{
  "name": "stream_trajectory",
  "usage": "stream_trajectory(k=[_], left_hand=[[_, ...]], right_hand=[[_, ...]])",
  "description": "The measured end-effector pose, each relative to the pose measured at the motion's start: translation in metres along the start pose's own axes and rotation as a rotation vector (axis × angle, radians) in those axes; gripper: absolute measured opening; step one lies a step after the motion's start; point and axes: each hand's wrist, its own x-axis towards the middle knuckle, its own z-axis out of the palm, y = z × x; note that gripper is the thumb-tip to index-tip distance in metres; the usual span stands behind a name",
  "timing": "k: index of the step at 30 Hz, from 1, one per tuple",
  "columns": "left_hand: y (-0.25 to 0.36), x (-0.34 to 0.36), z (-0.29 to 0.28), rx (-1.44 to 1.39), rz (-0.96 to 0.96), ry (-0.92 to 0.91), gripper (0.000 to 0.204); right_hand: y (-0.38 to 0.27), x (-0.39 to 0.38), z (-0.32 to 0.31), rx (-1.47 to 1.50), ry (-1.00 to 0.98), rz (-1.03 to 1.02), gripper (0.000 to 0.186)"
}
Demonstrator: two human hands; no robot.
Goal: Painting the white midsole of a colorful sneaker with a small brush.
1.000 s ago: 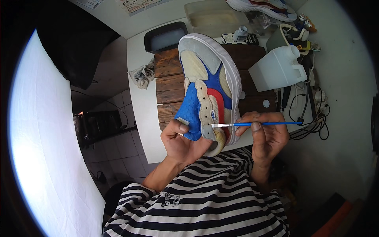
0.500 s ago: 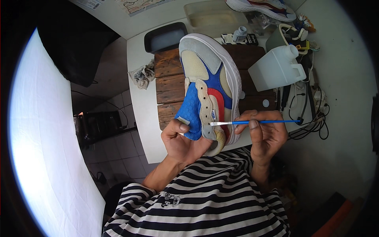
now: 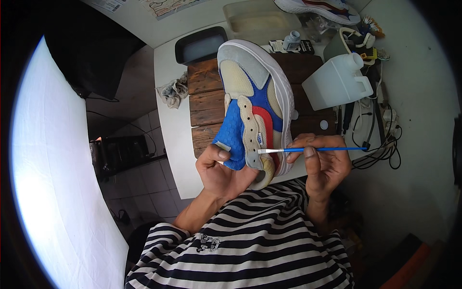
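A sneaker (image 3: 260, 100) in blue, cream, red and grey with a white sole is held up over the table, its toe pointing away from me. My left hand (image 3: 220, 174) grips it at the heel end, thumb on the blue tongue (image 3: 231, 135) and fingers behind the shoe. Between the thumb and fingers of my right hand (image 3: 321, 166) is a slim paintbrush (image 3: 315, 150) with a blue handle. Its flat white bristles lie at the cream eyelet strip (image 3: 249, 127), near the lowest holes. The strip has no lace in it.
Under the shoe is a dark wooden board (image 3: 204, 101). Around it stand a black tray (image 3: 201, 44), a crumpled rag (image 3: 172, 91), a small bottle (image 3: 291, 41), a translucent jug (image 3: 334, 82) and a clear tub (image 3: 260, 21). Another sneaker (image 3: 320, 10) lies at the back; cables (image 3: 385, 149) tangle at right.
The brush tip has shifted very slightly to the right along the eyelet strip. The shoe has moved a touch; both hands keep their hold.
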Motion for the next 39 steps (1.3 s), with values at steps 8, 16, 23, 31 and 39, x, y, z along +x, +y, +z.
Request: stream_trajectory(k=[8,16,23,31,39], left_hand=[[0.0013,-0.0002,-0.0075,-0.053,-0.012,-0.041,0.077],[-0.0005,0.0004,-0.0054,-0.067,0.006,-0.03,0.077],[-0.0006,-0.0001,-0.0055,-0.051,0.015,-0.002,0.076],[0.0006,0.0007,-0.0046,-0.07,0.03,0.029,0.077],[-0.0001,0.0007,-0.0054,-0.042,0.014,0.007,0.076]], right_hand=[[0.0017,-0.0027,-0.0006,-0.003,-0.006,-0.012,0.011],[0.0033,-0.0051,0.0005,0.015,0.024,-0.017,0.011],[0.0034,-0.0074,0.0024,-0.041,0.02,-0.072,0.011],[0.0045,-0.0089,0.0044,-0.118,0.066,-0.109,0.012],[0.0052,-0.0055,0.0035,-0.089,0.051,-0.107,0.012]])
